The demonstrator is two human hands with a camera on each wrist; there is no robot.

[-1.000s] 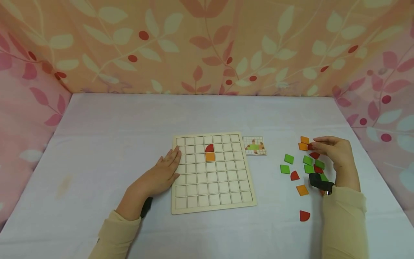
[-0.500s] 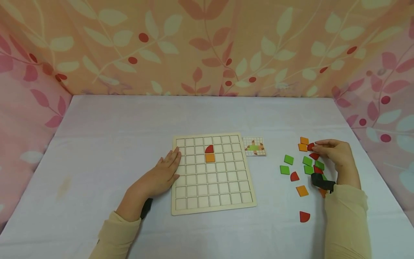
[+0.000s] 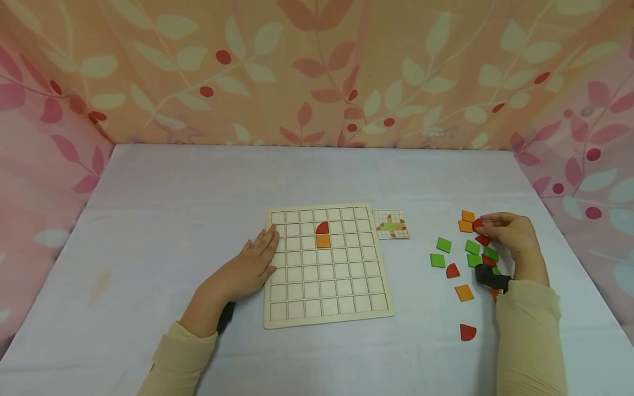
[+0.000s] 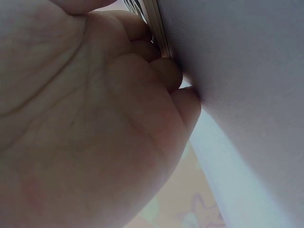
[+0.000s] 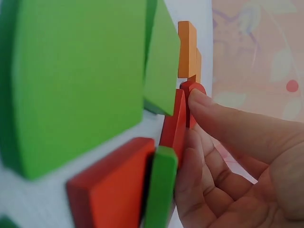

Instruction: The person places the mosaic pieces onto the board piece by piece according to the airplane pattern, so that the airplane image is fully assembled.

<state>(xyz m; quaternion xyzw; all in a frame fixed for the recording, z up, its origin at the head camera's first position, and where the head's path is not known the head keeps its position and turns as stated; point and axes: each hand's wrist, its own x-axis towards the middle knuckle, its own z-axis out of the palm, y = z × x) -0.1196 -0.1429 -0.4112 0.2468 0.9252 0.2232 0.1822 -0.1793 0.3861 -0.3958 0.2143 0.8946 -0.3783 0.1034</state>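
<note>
Red qtr pc: here it is, right side of the head frame, red qtr pc (image 3: 477,224) w/ thumb on it; thin, smooth-looking, so a sloppy pinch could let it slip or flip
Orange sqs: tight spot, 2 orange sqs (image 3: 465,226) sit right up against that red at upper right; a sideways drag could shove them along
2nd red: another, 2nd red (image 3: 482,240), lies just below in frame; low knuckles may well bump it
Wrist cam: black wrist cam (image 3: 487,275) hangs over the pile at right; if the arm dips it could scatter the green tiles (image 3: 473,247), one v close to the lens in the R wrist view
Grid bd: mid-frame, grid bd (image 3: 327,317) carries placed red (image 3: 322,227) above placed orange (image 3: 323,241); too hard a push from the L side might skew it, prob into the pic card (image 3: 391,224) at its upper right
R hand: R hand (image 3: 516,235) nearly closed at the tips, thumb & fngrs pinching the red qtr pc; off the cloth or on it, can't tell
L hand: L hand (image 3: 247,272) relaxed, left of mid-frame, fngrs long & mostly straight, thumb apart, tips at the bd's left rim, gripping nothing
</note>
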